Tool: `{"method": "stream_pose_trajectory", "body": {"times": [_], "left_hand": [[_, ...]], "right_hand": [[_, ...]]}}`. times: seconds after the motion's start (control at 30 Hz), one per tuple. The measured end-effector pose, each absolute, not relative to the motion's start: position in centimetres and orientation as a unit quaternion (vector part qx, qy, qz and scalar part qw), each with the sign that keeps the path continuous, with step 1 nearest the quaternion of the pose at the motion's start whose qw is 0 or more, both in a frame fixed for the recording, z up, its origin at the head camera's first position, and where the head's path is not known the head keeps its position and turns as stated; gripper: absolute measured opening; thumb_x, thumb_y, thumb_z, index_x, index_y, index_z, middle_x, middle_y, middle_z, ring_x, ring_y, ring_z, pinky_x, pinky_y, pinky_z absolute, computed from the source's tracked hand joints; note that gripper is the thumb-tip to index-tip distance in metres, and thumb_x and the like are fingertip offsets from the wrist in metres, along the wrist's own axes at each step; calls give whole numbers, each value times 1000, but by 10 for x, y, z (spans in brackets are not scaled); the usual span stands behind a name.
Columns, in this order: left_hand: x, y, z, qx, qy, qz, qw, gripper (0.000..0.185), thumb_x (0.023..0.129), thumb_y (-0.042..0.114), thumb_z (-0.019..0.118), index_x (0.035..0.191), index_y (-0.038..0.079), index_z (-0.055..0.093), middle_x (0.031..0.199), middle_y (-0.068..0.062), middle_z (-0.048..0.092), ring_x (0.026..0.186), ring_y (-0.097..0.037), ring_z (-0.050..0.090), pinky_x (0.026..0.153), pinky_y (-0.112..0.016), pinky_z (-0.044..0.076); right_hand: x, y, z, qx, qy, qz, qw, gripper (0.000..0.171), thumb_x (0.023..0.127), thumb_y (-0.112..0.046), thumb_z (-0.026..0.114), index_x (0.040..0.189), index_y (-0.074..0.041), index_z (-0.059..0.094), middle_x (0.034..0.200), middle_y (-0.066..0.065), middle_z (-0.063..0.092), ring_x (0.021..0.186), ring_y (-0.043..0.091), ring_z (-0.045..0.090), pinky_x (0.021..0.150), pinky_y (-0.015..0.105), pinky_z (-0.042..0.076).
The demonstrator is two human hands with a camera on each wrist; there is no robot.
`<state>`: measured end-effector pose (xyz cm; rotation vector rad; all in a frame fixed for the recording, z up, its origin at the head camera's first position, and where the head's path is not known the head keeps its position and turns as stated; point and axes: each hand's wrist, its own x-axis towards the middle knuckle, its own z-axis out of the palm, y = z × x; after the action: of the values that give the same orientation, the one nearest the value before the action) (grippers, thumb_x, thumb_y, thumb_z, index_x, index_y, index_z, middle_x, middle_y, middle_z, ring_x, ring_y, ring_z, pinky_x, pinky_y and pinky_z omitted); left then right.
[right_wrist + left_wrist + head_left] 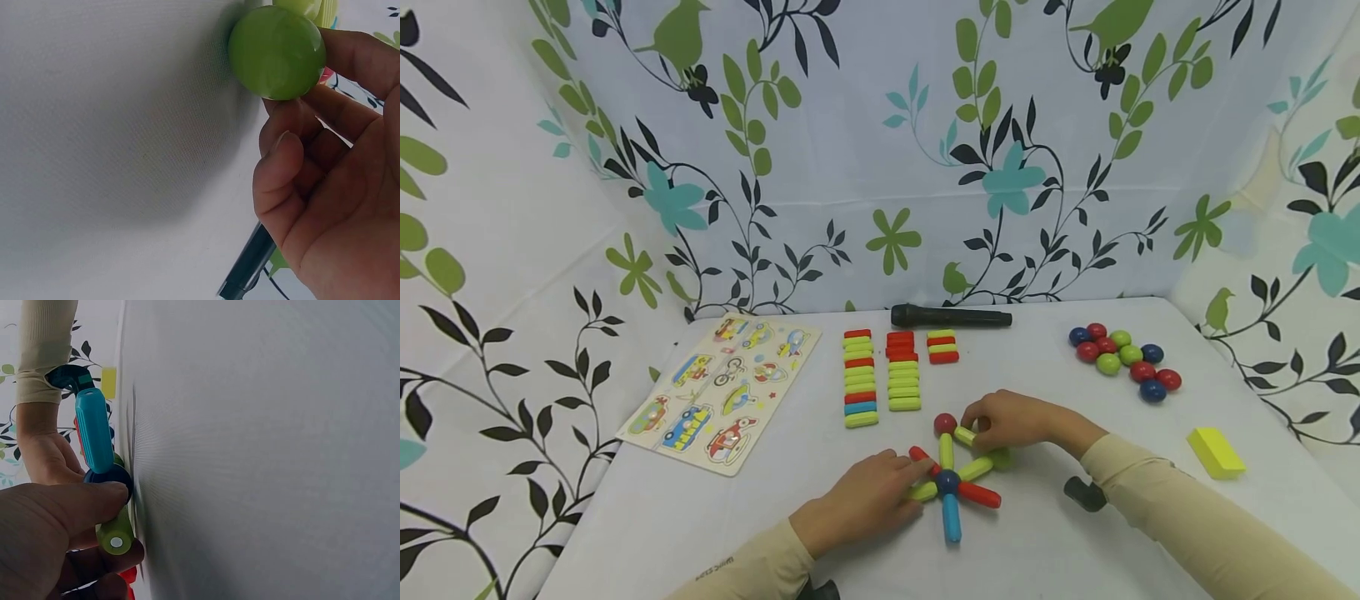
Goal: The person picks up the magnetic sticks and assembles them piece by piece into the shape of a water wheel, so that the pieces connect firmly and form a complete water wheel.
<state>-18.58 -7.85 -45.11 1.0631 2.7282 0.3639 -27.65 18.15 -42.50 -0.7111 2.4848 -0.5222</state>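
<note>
Blue-centred star of rods (pixel 948 481) to the right of the left hand (pixel 874 497) and in its grip; yellow-green rod (pixel 966 436) pinched in the right hand (pixel 1017 419), red ball (pixel 945 424) to its left, green ball (pixel 277 53) beside its fingertips (pixel 282 156).

Left sleeve (pixel 748 570): long, beige, small dark lettering (pixel 713 569) along forearm, too small to read. Right sleeve (pixel 1210 517): same beige, loose folds near elbow; fine lengthwise ribbing in left wrist view, smoother cuff (pixel 39 387). Right wrist unit (pixel 1085 493): black, rounded, by sleeve's underside. Left wrist unit (pixel 822 591): black, partly cut off in head view. Left hand (pixel 874 498), right hand (pixel 1013 419): bare.
</note>
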Motion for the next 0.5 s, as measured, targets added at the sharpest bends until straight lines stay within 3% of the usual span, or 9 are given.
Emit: {"method": "stream_pose_trajectory", "body": {"times": [0.33, 0.5], "left_hand": [[-186, -78, -448, 353, 919, 139, 109, 52, 94, 39, 73, 140, 22, 59, 105, 12, 69, 86, -3, 56, 78, -20, 52], [-192, -80, -447, 339, 927, 145, 66, 44, 97, 37, 69, 138, 22, 62, 103, 9, 65, 89, -5, 57, 78, -22, 53]], "right_hand": [[-276, 187, -424, -282, 907, -207, 236, 29, 90, -24, 74, 119, -16, 73, 88, -9, 66, 81, 13, 59, 75, 31, 53], [-275, 196, -418, -287, 908, -225, 205, 23, 92, -22, 70, 114, -14, 73, 88, -9, 66, 81, 13, 58, 74, 29, 52]]}}
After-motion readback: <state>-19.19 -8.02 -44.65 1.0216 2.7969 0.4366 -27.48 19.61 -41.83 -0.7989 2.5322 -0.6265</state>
